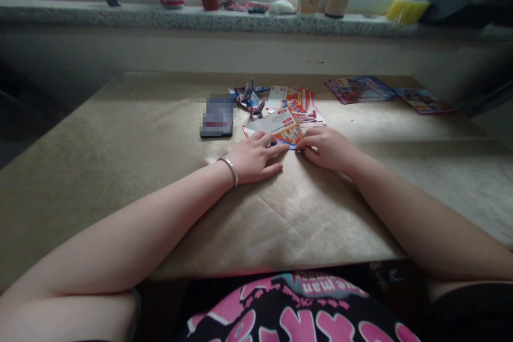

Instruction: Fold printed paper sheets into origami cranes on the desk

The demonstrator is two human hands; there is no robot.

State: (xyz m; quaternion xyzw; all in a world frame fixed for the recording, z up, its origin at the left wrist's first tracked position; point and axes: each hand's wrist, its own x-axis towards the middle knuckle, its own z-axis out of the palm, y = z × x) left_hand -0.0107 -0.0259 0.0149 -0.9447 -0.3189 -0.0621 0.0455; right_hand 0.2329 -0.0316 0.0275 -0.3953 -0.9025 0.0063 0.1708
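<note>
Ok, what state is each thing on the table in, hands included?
Left hand, spread on the near card
Right hand, curled at that card's edge
Near card, partly covered
Dark device, flat, top blurred
Wrappers, crumpled
Red cards, loosely stacked
Blue cards, overlapping pile
Rightmost printed item, lying flat

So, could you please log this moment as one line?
left hand: fingers on card; right hand: fingers at card's near edge; beyond: red card pile

A tan, faintly creased covering spreads over the table point(100, 171). Left of centre lies a dark rectangular object point(217, 117), blurred out, with crumpled blue wrappers point(249, 98) just beside it, then a pile of red-and-white cards point(294, 99) and a nearer white-and-orange card point(276, 123). Toward the far right lie two colourful stacks, one fanned point(358, 90), one smaller point(425, 101).
</note>
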